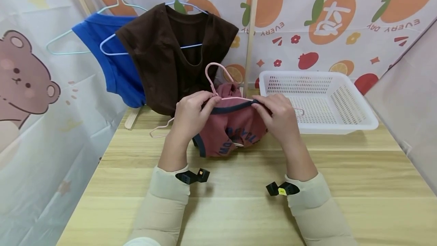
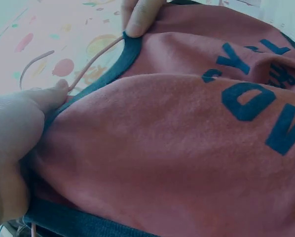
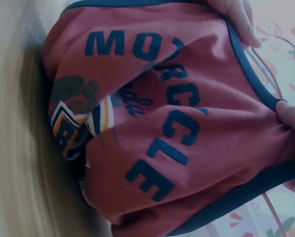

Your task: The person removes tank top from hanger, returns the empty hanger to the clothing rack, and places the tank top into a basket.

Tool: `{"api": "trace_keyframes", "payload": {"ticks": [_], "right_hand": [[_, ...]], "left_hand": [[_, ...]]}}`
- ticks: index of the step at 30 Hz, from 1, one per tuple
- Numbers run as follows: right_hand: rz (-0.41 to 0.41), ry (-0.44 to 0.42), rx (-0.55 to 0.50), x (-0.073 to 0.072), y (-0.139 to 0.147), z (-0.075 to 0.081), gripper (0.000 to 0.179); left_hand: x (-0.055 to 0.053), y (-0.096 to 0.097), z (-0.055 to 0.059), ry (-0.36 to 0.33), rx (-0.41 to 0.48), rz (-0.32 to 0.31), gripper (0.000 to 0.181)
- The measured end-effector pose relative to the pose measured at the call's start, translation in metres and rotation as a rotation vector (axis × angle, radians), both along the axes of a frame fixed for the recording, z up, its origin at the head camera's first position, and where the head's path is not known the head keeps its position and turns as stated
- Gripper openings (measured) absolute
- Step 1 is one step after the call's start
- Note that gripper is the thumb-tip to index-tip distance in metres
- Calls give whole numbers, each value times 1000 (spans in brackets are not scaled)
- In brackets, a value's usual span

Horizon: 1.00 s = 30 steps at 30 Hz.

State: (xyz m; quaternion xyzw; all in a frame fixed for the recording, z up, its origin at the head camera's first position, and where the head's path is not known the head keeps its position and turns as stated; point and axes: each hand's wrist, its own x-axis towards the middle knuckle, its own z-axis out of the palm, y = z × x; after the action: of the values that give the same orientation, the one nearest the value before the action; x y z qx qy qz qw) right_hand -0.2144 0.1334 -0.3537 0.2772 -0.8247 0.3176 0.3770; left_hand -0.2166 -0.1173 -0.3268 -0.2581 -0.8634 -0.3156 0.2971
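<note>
Your two hands are at the shoulders of a dusty-red sleeveless top [image 1: 222, 124], which is held up over the tabletop [image 1: 239, 215] between your forearms, its lower part folded over itself. Your left hand [image 1: 192, 114] is curled, thumb against fingers, gripping the shoulder near the hook of a pink hanger [image 1: 235, 98]. Your right hand [image 1: 280, 119] pinches the other shoulder in the same closed way, its thumb on the navy neck trim [image 1: 232, 108]. The hanger's bar runs across the neck opening from one hand to the other, the hook rises above your left hand, and an end of the hanger pokes out past each armhole. Navy lettering [image 3: 182, 128] crosses the front, part of it lost in creases. To the right, just beyond your right hand, a white plastic basket [image 1: 336, 127] sits on the tabletop. Behind your left hand hang a brown top [image 1: 155, 52] on a pale blue hanger [image 1: 112, 53] and, partly covered by it, a blue top [image 1: 114, 60] on a mint hanger [image 1: 69, 52]. A wooden pole [image 1: 251, 33] stands behind your work, before a fruit-printed curtain [image 1: 290, 62].
</note>
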Motion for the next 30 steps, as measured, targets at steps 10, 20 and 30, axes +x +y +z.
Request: {"api": "trace_keyframes", "payload": {"ticks": [10, 20, 30], "right_hand": [[-27, -20, -14, -4, 16, -1, 20], [-27, -70, -24, -4, 27, 2, 21], [-21, -157, -85, 0, 35, 4, 20]], "left_hand": [[2, -9, 6, -10, -8, 42, 23], [7, -17, 11, -62, 30, 56, 25], [9, -25, 13, -60, 60, 84, 23]]}}
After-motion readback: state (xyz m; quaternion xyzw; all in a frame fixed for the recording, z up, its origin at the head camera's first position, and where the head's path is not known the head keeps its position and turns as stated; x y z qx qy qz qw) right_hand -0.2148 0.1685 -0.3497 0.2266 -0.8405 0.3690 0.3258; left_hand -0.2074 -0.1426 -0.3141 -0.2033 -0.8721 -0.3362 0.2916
